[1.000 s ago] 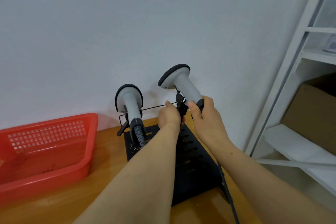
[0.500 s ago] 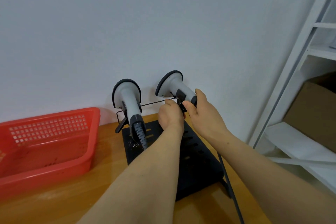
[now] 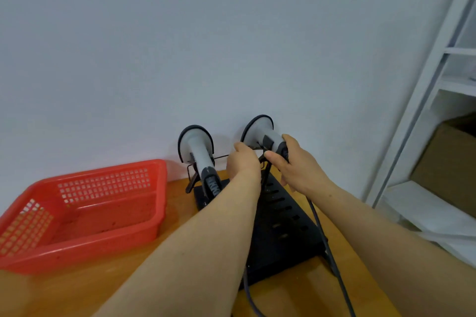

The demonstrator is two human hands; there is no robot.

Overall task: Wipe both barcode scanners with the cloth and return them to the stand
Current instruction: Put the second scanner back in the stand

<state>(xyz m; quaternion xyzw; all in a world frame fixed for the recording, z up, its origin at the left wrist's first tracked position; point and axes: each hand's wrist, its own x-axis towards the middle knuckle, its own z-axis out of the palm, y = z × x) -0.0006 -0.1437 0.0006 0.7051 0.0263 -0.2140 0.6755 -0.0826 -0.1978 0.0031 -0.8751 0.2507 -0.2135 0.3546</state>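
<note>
Grey scanner (image 3: 258,129) at frame centre, right hand (image 3: 296,170) curled round its handle, left hand (image 3: 243,162) curled at stand (image 3: 283,226) rail, its hold hidden.

Grey scanner (image 3: 198,147) racked, second scanner (image 3: 260,131) (tilted) at black stand (image 3: 283,226)

Single head-worn view, looking forward and down; close above the table (image 3: 77,291); facing the stand (image 3: 283,226) and wall (image 3: 180,46).

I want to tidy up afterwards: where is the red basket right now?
Head view, left side: the red basket sits on the wooden table, just left of the black stand holding the left scanner.
</note>
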